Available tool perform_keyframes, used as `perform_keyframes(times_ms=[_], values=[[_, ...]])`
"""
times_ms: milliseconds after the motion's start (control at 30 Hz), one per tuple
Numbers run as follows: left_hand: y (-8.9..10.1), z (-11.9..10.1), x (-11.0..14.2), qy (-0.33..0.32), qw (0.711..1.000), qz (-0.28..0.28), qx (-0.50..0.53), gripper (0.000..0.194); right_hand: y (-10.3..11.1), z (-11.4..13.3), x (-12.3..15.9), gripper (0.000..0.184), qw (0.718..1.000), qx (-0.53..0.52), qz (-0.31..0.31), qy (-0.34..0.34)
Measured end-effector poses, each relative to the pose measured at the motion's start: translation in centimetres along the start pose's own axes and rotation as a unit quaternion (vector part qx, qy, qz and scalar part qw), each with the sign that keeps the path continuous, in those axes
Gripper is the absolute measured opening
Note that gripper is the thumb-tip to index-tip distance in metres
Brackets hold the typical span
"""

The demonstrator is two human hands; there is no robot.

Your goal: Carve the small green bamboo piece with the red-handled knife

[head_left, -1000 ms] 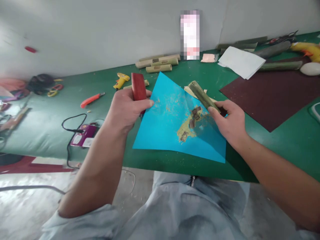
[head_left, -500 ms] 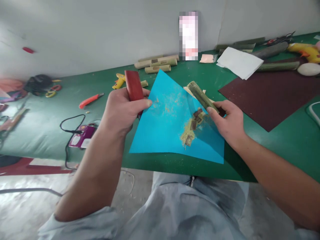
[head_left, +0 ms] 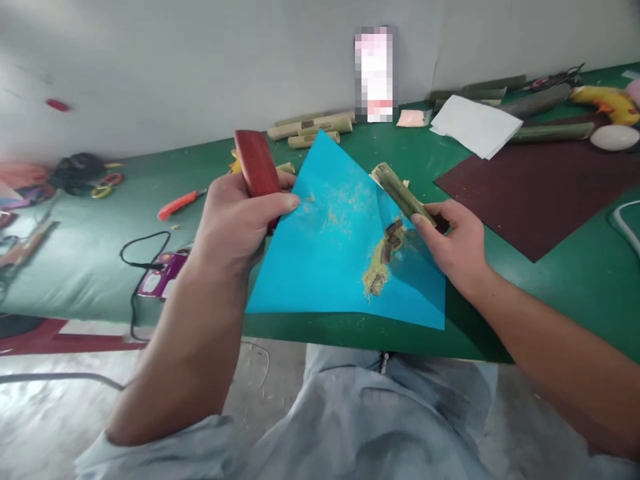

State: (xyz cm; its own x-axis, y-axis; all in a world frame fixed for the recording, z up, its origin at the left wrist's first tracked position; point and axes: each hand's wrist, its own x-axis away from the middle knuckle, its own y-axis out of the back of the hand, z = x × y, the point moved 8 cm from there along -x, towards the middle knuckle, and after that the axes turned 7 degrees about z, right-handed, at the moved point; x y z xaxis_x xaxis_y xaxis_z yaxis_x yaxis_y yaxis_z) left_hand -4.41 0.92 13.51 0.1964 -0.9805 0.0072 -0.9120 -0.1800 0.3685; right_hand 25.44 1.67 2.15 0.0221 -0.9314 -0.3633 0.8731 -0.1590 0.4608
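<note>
My left hand [head_left: 227,217] is closed around a smooth red bar-like piece [head_left: 257,163], which looks like a wooden handle. Its thumb presses on the left edge of a bright blue sheet [head_left: 325,267], and that side is lifted off the table. A short green bamboo piece [head_left: 397,190] is pinched in my right hand [head_left: 457,240] over the sheet's right edge; its near end is hidden by the fingers. Pale yellow-green sawdust [head_left: 373,270] and several dark chips [head_left: 386,250] lie on the sheet, with thinner dust scattered higher up.
On the green table [head_left: 320,327] are an orange-red cutter [head_left: 177,205] and a purple corded box [head_left: 163,275] at left. Cut bamboo pieces [head_left: 315,127] lie along the wall near an upright phone [head_left: 374,73]. White paper [head_left: 475,127] overlaps a dark brown sheet [head_left: 535,200] at right.
My left hand has shifted slightly left with the red piece, which tilts more. The blue sheet's left side has moved left with it; my right hand with the bamboo has barely moved.
</note>
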Motion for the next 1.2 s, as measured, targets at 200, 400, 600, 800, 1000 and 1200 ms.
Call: perform_keyframes(times_ms=[200, 400, 600, 800, 1000, 1200], values=[[0.0, -0.2, 0.2, 0.005, 1.000, -0.008, -0.002, 0.028, 0.0, 0.0, 0.1, 0.029, 1.000, 0.002, -0.004, 0.001], [0.1, -0.4, 0.5, -0.007, 1.000, -0.004, 0.009, 0.031, 0.1, -0.1, 0.1, 0.030, 1.000, -0.002, -0.002, 0.003], [0.0, -1.0, 1.1, -0.008, 0.999, -0.022, 0.038, 0.028, 0.3, 0.2, 0.0, 0.028, 1.000, -0.003, -0.015, 0.010], [0.0, -0.6, 0.8, -0.025, 0.998, 0.001, 0.056, 0.025, 0.4, 0.4, 0.1, 0.033, 1.000, 0.006, -0.011, 0.013], [0.4, 0.3, 0.0, -0.036, 0.998, -0.001, 0.043, 0.024, 0.4, 0.4, 0.0, 0.037, 1.000, 0.005, -0.015, 0.019], [1.4, 3.2, -2.5, -0.006, 0.999, 0.000, -0.040, 0.033, 0.4, 0.5, -0.1, 0.032, 1.000, 0.016, -0.010, 0.017]])
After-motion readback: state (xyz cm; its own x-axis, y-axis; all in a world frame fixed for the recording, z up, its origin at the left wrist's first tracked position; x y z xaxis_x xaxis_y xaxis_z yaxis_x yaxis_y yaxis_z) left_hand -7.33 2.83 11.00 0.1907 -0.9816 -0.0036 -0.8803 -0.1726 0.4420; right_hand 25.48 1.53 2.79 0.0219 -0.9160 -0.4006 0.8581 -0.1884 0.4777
